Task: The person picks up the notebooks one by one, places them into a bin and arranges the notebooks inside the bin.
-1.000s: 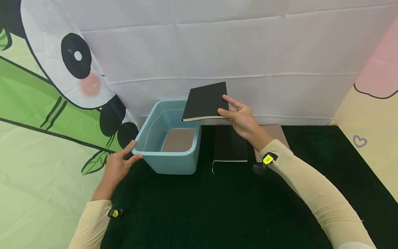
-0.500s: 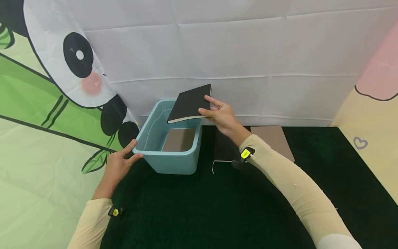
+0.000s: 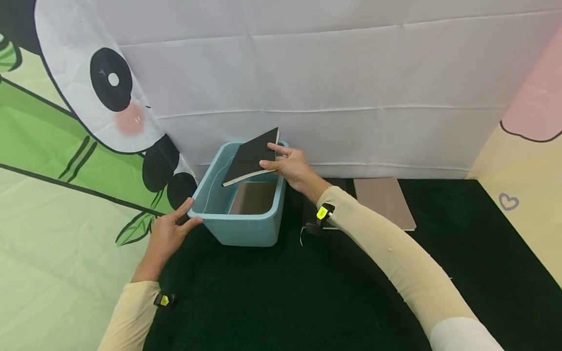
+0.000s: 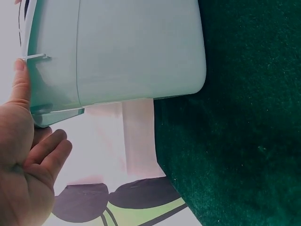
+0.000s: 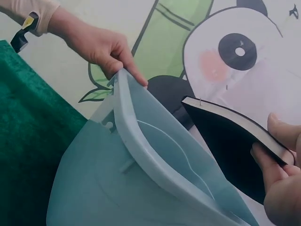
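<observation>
A black notebook is tilted over the mouth of a light blue plastic bin. My right hand pinches its right edge, thumb on one cover and fingers on the other, as the right wrist view shows. At the bin's near left corner my left hand grips the rim between thumb and fingers; in the left wrist view the thumb lies along the rim. Inside the bin lies a brown-grey notebook, partly in shadow.
Right of the bin lies another black notebook with a white ribbon, mostly behind my right forearm. Beside it is a beige notebook. Dark green cloth covers the table, and a white printed backdrop stands close behind.
My right hand has carried the black notebook leftward and down, from the bin's right side to over its opening, tilting it more. The left hand stays on the rim.
</observation>
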A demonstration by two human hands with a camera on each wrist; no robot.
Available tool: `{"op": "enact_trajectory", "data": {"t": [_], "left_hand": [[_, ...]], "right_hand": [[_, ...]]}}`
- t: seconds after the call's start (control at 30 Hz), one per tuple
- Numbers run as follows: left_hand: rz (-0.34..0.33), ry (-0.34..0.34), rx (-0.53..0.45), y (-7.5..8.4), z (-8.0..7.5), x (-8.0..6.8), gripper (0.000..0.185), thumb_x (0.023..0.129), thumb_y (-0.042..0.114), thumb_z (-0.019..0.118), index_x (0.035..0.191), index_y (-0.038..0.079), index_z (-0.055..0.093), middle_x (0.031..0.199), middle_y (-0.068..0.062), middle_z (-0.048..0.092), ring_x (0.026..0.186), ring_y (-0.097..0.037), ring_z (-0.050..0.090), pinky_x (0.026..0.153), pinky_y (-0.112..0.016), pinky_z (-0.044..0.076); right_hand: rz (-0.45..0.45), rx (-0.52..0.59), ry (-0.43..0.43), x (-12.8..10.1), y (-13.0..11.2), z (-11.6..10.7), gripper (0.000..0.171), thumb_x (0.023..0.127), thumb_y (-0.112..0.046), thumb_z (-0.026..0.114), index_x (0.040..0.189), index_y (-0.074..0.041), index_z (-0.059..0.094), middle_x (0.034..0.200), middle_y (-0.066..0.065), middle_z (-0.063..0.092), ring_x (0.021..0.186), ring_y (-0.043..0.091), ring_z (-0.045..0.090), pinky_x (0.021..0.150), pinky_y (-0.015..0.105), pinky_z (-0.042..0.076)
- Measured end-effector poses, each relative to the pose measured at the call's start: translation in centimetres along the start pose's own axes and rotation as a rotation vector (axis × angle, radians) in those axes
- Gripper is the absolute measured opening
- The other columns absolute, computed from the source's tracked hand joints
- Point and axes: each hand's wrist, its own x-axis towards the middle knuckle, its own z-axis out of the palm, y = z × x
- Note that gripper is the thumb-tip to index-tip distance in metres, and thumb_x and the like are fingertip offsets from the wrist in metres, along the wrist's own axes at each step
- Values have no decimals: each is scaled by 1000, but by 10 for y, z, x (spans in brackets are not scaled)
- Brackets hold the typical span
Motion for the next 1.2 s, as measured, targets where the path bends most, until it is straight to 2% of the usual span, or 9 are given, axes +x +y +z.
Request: {"op": "enact_trajectory", "data": {"t": [0.17,0.23,0.47,0.73,0.97,1.2], "left_hand": [[10,14,-5,0,-1,1,72,95,40,71,155,15,41,153,-18,44,130,-51,52,99,-67,46],[15,20,-2,1,-3,2,72,95,40,71,155,15,41,153,-18,44,130,-51,53,98,-67,46],[10,9,-5,2,-6,3,72,95,40,71,156,15,40,154,-17,43,132,-51,50,100,-67,44],[-12,-3,-20,3,-4,5,73,95,43,70,156,18,40,155,-16,43,134,-50,49,102,-67,43],[-32,-16,-31,4,-3,2,74,95,45,70,156,18,39,155,-16,42,135,-50,48,102,-68,42],[-35,-22,-34,2,-1,0,73,95,44,70,156,18,39,155,-17,42,134,-50,49,102,-67,43]], "right_hand": [[35,-26,-8,4,3,10,66,86,0,80,147,-14,57,167,16,25,152,26,33,107,40,49],[51,-39,-13,5,3,14,65,86,-1,81,146,-16,59,166,17,27,150,25,35,107,40,49],[96,-81,-11,7,4,26,64,87,-4,81,146,-17,59,165,6,32,136,24,55,108,38,48],[120,-95,7,9,9,35,66,88,-2,80,148,-15,56,166,10,31,136,27,55,108,39,48],[167,-113,9,7,15,43,67,89,-4,79,151,-15,53,171,9,17,134,31,56,110,40,46],[185,-69,-32,6,23,48,67,93,2,72,154,-12,47,170,12,20,135,33,55,108,41,48]]}}
